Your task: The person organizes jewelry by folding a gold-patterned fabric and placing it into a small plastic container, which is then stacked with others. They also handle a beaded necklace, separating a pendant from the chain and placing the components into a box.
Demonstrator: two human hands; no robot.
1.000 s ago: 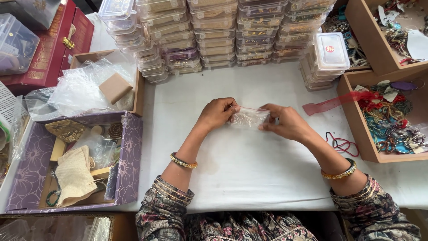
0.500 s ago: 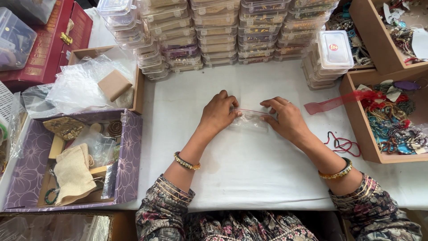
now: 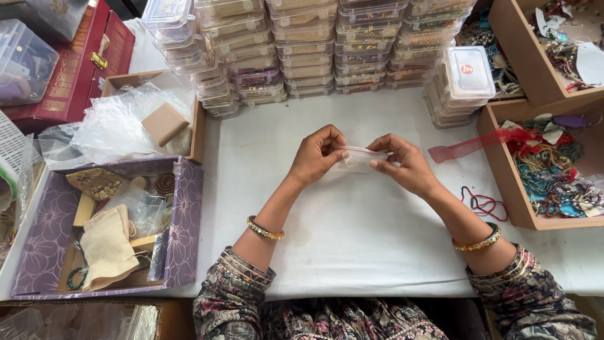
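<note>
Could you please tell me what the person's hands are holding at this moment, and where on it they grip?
Both hands hold a small clear plastic bag above the white table: left hand pinches its left end, right hand its right end.

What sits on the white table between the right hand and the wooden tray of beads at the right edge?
In the head view, between the right hand and the wooden tray lie a translucent red ribbon and, nearer, a looped red cord.

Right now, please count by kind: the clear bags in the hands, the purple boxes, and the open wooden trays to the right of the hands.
Small clear bag, pinched by left hand and right hand: 1
Purple box: 1
Wooden trays: 2
Total: 4
</note>
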